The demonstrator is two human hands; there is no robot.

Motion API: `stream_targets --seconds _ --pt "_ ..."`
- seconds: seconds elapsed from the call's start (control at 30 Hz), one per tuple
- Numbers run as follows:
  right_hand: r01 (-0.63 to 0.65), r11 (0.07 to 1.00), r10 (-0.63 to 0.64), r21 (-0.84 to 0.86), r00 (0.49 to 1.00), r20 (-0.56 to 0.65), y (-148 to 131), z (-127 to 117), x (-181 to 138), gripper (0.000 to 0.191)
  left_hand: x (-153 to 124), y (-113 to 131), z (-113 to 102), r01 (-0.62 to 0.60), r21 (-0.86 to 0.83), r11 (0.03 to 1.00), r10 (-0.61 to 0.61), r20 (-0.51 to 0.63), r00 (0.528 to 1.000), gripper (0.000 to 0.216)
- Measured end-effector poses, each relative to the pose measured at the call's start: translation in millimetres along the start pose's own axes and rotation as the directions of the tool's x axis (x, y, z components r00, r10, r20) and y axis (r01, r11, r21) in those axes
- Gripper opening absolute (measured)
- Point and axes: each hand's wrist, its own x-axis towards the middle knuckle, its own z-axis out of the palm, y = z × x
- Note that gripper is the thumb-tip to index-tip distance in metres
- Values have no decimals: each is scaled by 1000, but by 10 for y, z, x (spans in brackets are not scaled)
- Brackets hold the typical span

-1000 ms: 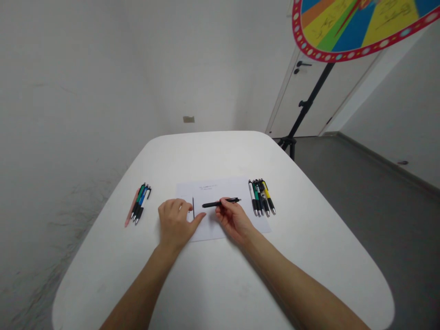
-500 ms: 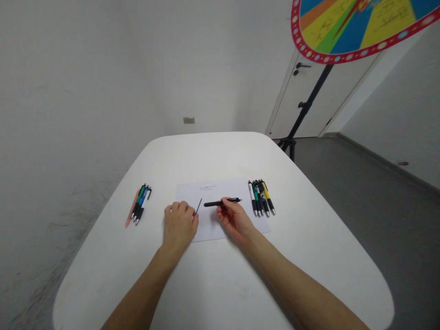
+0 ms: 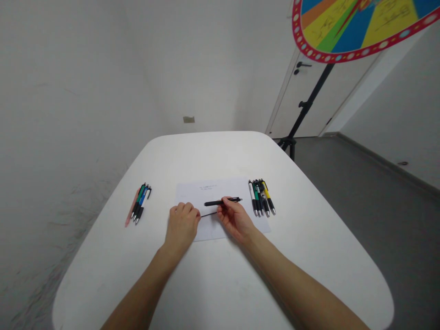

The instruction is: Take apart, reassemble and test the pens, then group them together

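Observation:
My left hand (image 3: 182,224) is closed in a pinch on a thin black refill (image 3: 208,213), which points right toward my right hand. My right hand (image 3: 234,219) is closed on a black pen (image 3: 222,201) that lies level above a white sheet of paper (image 3: 220,191) on the white table (image 3: 220,275). The refill's free tip is just below the pen's left end. Both hands hover over the sheet's near half.
A row of several pens (image 3: 261,196) lies on the sheet's right edge. A smaller group of pens (image 3: 139,202) lies on the table to the left. A colourful prize wheel (image 3: 354,25) on a black stand (image 3: 302,114) rises behind the table's right side, by a door.
My left hand picked the thin refill off the paper and turned it from upright on the sheet to pointing right at the pen. My right hand barely moved.

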Motion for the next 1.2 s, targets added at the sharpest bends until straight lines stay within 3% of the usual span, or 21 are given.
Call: stream_targets --seconds 0.3,0.5,0.7,0.87,1.03,1.2 --pt "4 1000 -4 -5 1000 0 -7 3 1 21 -24 92 -2 -98 191 977 88 58 994 18" --pt "18 1000 -18 12 1000 -7 -41 25 -18 21 -34 69 -31 -54 196 979 43 58 997 21" --pt "33 999 -33 32 999 -14 -63 16 -9 22 -5 -62 10 24 -68 997 -34 -149 988 21" --pt "26 997 -23 69 998 -55 -75 -16 27 19 23 -150 -18 68 -423 904 -222 -328 918 20" --pt "38 996 -33 79 997 -64 -81 -64 62 21 12 -186 -89 47 -661 749 -387 -379 840 17" --pt "33 995 -26 92 997 -74 -69 -75 83 20 2 -186 -92 12 -740 672 -447 -393 803 17"
